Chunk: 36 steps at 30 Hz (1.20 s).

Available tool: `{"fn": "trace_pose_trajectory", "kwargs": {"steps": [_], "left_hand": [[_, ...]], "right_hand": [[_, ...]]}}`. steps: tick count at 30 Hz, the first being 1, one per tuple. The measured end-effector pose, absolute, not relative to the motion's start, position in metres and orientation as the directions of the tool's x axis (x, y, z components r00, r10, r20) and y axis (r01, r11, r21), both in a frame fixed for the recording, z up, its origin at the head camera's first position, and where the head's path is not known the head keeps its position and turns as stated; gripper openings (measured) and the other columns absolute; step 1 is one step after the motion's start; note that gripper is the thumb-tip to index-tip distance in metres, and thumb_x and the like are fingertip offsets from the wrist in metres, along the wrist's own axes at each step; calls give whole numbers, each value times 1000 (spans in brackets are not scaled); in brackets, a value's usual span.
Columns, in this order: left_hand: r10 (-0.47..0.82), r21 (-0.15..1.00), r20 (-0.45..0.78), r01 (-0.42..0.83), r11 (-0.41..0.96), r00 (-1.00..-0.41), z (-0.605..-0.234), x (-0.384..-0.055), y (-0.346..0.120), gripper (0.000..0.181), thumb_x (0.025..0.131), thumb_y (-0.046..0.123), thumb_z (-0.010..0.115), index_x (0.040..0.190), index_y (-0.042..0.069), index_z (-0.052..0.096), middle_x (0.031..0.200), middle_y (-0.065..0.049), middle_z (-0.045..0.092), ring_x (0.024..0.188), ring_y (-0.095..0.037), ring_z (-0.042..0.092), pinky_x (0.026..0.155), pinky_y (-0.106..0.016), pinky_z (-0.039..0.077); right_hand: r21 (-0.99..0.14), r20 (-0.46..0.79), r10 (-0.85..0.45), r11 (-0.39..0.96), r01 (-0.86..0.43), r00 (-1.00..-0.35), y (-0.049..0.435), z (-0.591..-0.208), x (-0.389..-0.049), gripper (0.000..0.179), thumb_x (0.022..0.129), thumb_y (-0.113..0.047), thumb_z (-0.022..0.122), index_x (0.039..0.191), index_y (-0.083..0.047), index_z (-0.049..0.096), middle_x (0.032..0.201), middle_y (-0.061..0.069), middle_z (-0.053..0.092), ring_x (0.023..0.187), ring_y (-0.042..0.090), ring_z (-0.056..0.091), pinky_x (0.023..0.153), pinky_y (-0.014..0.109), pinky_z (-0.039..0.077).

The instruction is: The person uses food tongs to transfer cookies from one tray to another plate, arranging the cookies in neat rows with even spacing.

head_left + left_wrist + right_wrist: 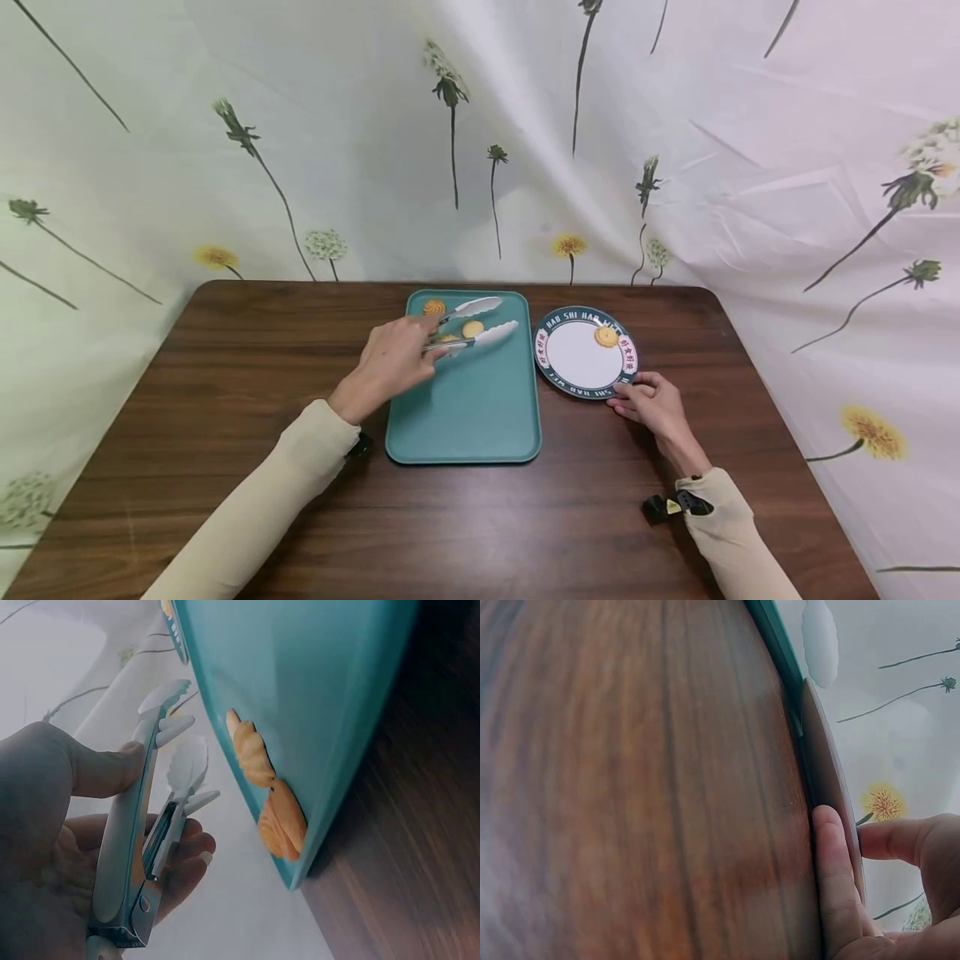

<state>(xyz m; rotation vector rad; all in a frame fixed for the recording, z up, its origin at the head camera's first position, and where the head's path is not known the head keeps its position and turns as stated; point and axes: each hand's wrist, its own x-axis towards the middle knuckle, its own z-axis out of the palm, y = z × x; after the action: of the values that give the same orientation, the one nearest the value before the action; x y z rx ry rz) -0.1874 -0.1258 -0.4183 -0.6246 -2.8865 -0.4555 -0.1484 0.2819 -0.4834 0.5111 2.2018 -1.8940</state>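
Head view: the left hand (395, 354) grips tongs (491, 335), tips parted, a pale cookie (473, 329) showing between, toward twelve on the tray (465, 408); a light, level squeeze should spare it. Bare tray lies at six o'clock; beside three, the right hand (651, 405) pinches the plate (581, 358). Left wrist: tip contact is hard to judge. Right wrist: fingers (829, 841) clasp the plate's edge.

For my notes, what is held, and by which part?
The left hand holds tongs by both arms; the right hand pinches the plate by its near-right rim.
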Motion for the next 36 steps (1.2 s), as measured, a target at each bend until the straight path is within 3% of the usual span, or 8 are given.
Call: {"fn": "trace_pose_trajectory", "kwargs": {"steps": [4, 10, 18, 26, 36], "left_hand": [[361, 239, 194, 401, 884, -912, -418, -181, -133, 46, 96, 28, 75, 136, 6, 66, 95, -15, 76, 67, -21, 63, 44, -29, 40], [332, 235, 163, 363, 901, -929, -417, -176, -142, 54, 95, 26, 75, 144, 5, 62, 88, -16, 74, 59, -19, 54, 41, -29, 35], [326, 233, 120, 346, 909, -938, -415, -173, -147, 49, 96, 27, 73, 139, 3, 66, 93, -17, 75, 58, -18, 52, 42, -29, 34], [329, 246, 110, 346, 905, -938, -415, -172, -147, 44, 98, 26, 71, 134, 1, 68, 75, -11, 68, 52, -16, 48, 41, -28, 32], [319, 260, 144, 347, 901, -937, -420, -170, -146, 44, 97, 23, 73, 135, 1, 68, 89, -16, 74, 55, -17, 49, 41, -28, 33]], "right_hand": [[-920, -358, 127, 122, 373, -925, 282, -484, -148, 47, 102, -13, 66, 136, 5, 40, 86, -7, 75, 77, 5, 76, 76, 23, 62], [-926, -346, 136, 112, 362, -928, 283, -483, -148, 43, 102, -11, 64, 134, 4, 40, 84, -7, 75, 75, 5, 76, 75, 23, 62], [-923, -347, 138, 122, 364, -927, 283, -484, -148, 44, 102, -11, 65, 135, 5, 41, 86, -7, 75, 76, 5, 76, 76, 23, 62], [-923, -350, 139, 114, 366, -926, 282, -482, -148, 45, 101, -11, 65, 135, 5, 40, 84, -7, 75, 75, 5, 76, 75, 23, 62], [-920, -355, 142, 122, 372, -924, 283, -484, -149, 46, 101, -11, 66, 136, 5, 41, 85, -7, 75, 75, 5, 76, 75, 23, 62]]}}
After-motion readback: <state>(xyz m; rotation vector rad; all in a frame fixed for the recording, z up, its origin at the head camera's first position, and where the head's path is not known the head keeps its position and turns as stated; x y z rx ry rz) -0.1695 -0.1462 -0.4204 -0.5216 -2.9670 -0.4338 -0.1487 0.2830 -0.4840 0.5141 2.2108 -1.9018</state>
